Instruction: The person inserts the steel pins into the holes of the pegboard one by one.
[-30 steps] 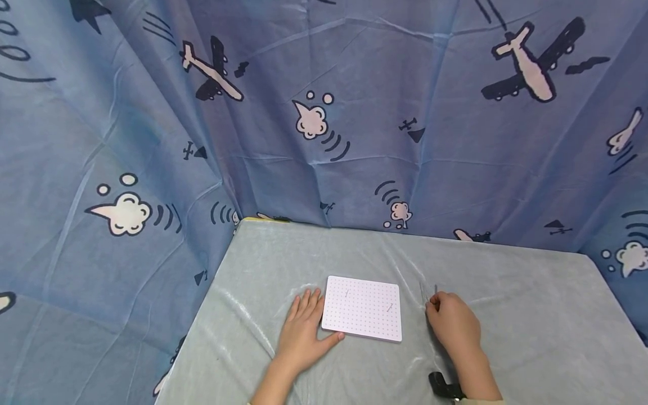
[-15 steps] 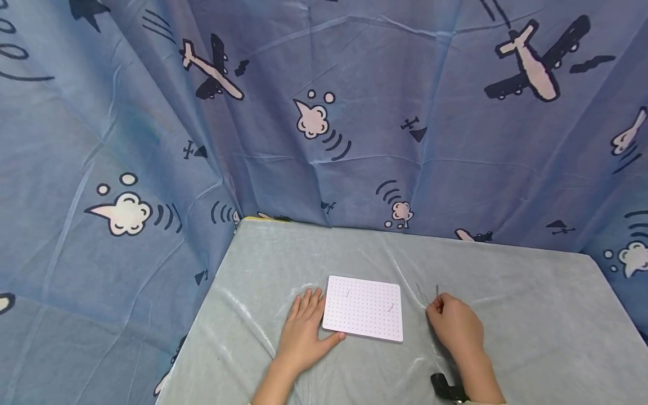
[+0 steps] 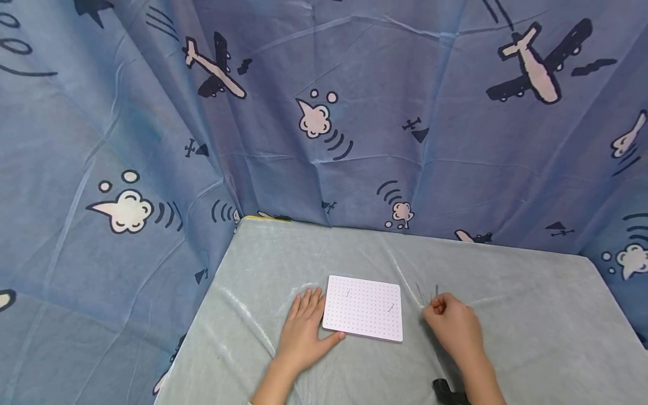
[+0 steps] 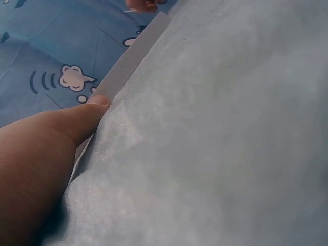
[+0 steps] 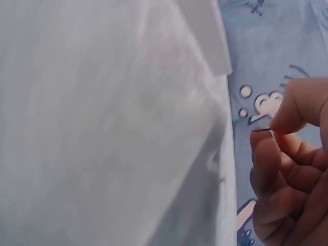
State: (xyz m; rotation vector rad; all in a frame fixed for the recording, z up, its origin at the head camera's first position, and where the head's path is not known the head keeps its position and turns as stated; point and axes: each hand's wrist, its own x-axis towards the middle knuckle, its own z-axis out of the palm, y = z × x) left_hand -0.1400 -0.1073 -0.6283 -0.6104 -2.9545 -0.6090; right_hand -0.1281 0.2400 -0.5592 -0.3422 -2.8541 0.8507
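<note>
We see the left hand [image 3: 305,332] palm down, its fingers spread and pointing away from the body, its thumb stretched out sideways. In the left wrist view the thumb tip presses against the smooth, plain side of a thin white rectangular board [image 3: 361,315] with rounded corners. The fingers lie along the board's left edge; we cannot tell whether they touch it. The board sits between the two hands, well to the left of the right hand's pinch, and regular rows of small dots cover its top. Two fine grey slivers [image 3: 347,292] show on that top, one near the far left, the other toward the right side.

The right hand [image 3: 454,326] is bent inward, its thumb and a finger pressed together and its other fingers curled under. In the right wrist view we find them pinching a short, thin dark pin [image 5: 262,129] that lies across one fingertip. Just beyond this pinch, several hair-thin grey strands [image 3: 419,291] and a darker upright-looking stick [image 3: 437,290] show; we cannot tell whether they are held.

Below the pinch, toward us, a black device [image 3: 448,392] sits at the wrist. Under both hands spreads a pale grey-green, softly napped, creased cloth [image 3: 531,315]; beyond them hangs a folded blue fabric curtain [image 3: 354,152] printed with cartoon aeroplanes and puffs of cloud.
</note>
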